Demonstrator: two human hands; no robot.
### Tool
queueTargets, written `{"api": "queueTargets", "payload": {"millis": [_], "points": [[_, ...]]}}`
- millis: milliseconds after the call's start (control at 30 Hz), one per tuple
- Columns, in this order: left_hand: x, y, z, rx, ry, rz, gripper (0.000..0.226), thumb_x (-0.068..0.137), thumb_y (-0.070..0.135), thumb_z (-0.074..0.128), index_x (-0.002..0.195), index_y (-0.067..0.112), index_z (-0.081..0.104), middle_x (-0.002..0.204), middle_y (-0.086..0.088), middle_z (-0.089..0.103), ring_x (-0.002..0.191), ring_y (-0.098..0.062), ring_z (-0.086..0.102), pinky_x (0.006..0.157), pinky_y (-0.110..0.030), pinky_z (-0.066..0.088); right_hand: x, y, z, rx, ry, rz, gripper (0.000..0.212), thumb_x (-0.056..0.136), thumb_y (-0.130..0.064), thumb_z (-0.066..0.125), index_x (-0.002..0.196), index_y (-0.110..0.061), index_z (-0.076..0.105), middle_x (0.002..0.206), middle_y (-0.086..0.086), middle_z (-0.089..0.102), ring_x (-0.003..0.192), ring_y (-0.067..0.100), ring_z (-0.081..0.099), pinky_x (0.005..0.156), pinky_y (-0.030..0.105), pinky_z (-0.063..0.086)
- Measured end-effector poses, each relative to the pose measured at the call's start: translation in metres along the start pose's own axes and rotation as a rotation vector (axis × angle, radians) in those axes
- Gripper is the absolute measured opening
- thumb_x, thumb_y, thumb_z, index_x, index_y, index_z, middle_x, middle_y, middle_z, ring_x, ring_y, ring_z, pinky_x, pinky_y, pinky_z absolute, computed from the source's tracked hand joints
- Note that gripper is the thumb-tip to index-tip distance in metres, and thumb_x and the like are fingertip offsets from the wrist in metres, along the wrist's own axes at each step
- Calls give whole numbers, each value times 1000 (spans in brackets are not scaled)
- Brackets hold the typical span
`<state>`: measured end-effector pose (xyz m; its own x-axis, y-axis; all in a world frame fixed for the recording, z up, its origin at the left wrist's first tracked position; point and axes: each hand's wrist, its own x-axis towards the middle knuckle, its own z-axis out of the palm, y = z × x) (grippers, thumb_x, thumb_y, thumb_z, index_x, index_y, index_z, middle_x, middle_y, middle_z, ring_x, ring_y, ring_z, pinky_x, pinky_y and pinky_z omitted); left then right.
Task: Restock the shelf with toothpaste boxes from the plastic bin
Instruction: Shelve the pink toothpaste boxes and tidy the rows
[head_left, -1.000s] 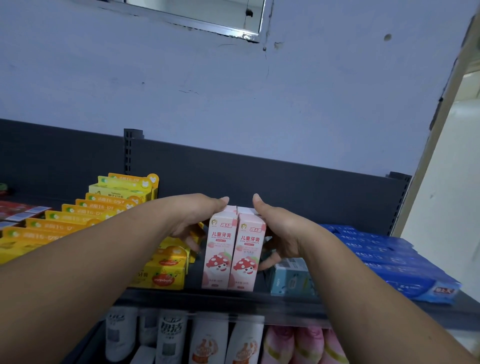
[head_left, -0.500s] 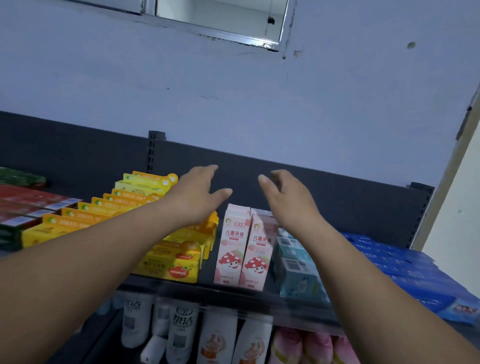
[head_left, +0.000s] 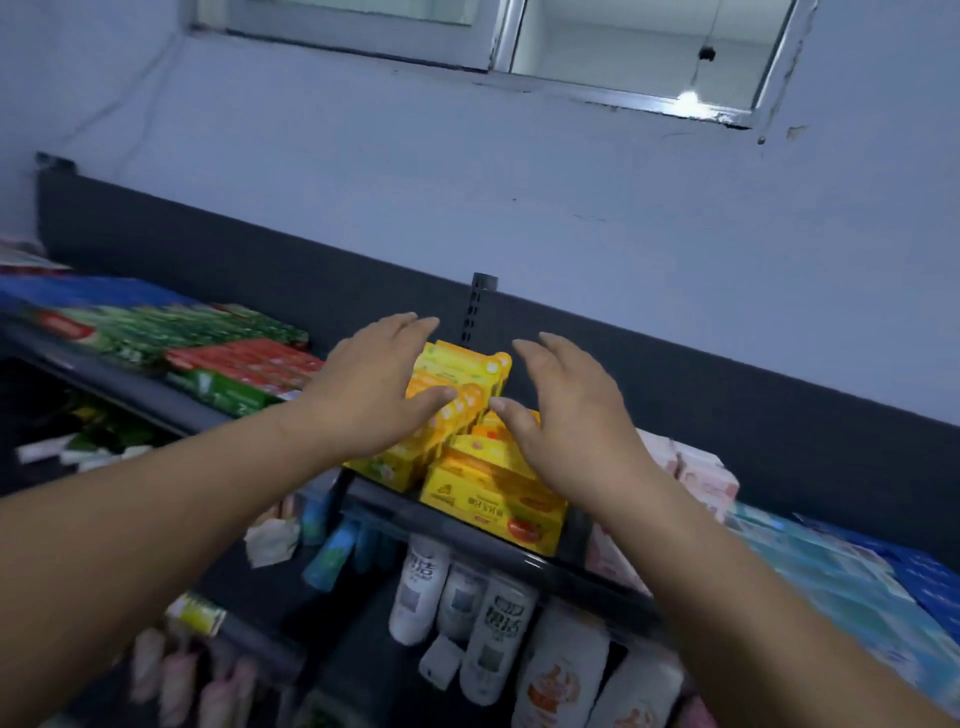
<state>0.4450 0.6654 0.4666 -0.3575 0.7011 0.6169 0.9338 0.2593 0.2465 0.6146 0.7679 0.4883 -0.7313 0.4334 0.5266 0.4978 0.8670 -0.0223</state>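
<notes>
Both my hands hover over the yellow toothpaste boxes (head_left: 488, 499) stacked on the dark top shelf (head_left: 524, 558). My left hand (head_left: 374, 384) is spread, fingers straight, above the left row of yellow boxes. My right hand (head_left: 566, 415) is spread beside it, over the right stack. Neither hand holds anything. The pink toothpaste boxes (head_left: 701, 478) stand on the shelf just right of my right wrist, partly hidden by it. The plastic bin is not in view.
Green and red toothpaste boxes (head_left: 228, 364) lie on the shelf to the left, light blue and dark blue boxes (head_left: 841, 577) to the right. White and pink tubes (head_left: 483, 623) hang on the level below. A window (head_left: 623, 47) sits high in the wall.
My hands let go of the two pink boxes, lifted, and moved left to over the yellow boxes. The view swung left with them.
</notes>
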Motion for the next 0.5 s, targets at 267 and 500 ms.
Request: {"api": "queueTargets", "payload": {"millis": [267,500], "points": [[-93,-115,-73,104,17,-197,85,80,62,48,148,15,28,151,-10,33,140,-24,30,113,-40,29,14,-150,40,130,-82,-223,65,96,-46,50,152,-21,27,160,5,20,147,22,16,119,38,16],[-200,-234,-156,183,-42,-411,80,87,56,53,151,20,19,156,-4,23,141,-23,26,113,-42,28,7,-312,87,321,-249,-370,66,98,-48,45,154,-27,18,162,-3,9,149,17,8,121,40,13]]}}
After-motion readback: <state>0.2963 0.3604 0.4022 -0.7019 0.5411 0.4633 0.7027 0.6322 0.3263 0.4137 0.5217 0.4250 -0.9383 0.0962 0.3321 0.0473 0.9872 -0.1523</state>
